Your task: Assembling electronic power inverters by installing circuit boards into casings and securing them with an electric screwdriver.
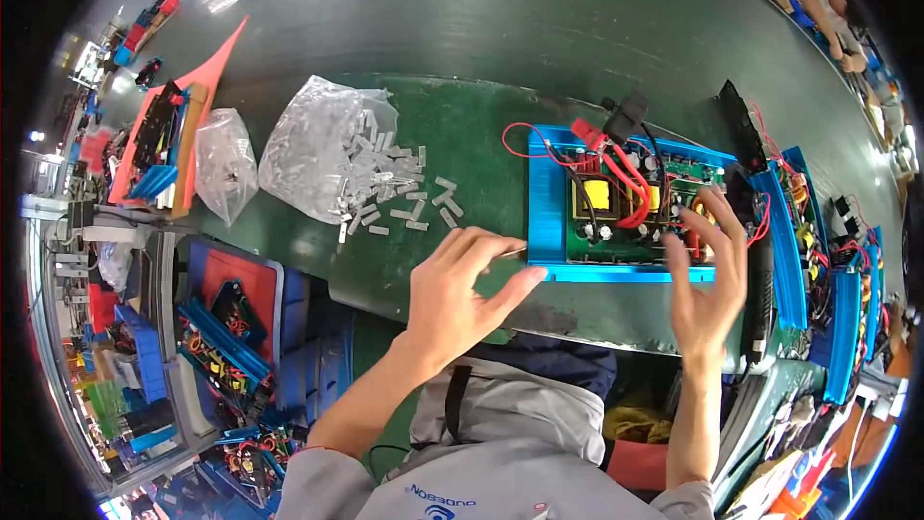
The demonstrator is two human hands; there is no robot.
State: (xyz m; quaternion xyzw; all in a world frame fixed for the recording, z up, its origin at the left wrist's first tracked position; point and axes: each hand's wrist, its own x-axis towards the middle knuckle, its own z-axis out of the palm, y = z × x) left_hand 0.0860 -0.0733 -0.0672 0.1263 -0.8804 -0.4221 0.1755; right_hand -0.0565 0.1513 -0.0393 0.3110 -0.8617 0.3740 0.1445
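A blue metal housing (549,197) with an exposed circuit board lies in front of me. The board carries yellow-wrapped transformers (598,195), thick red wires (630,191), black leads and red and black connectors (626,118). At the housing's near left corner is my left hand (464,294), thumb and index finger bent together around a thin, small piece that I cannot make out clearly. My right hand (707,279) is over the board's right end, fingers spread and nothing visible in them. Its fingertips overlap the board; contact cannot be told.
Small silvery metal pieces (385,173) spill from a clear plastic bag (313,149) on the green bench. Another clear bag (226,164) lies further left. More blue housings (784,250) stand at right. A bin with assemblies (231,327) is lower left; a person (818,5) is at far right.
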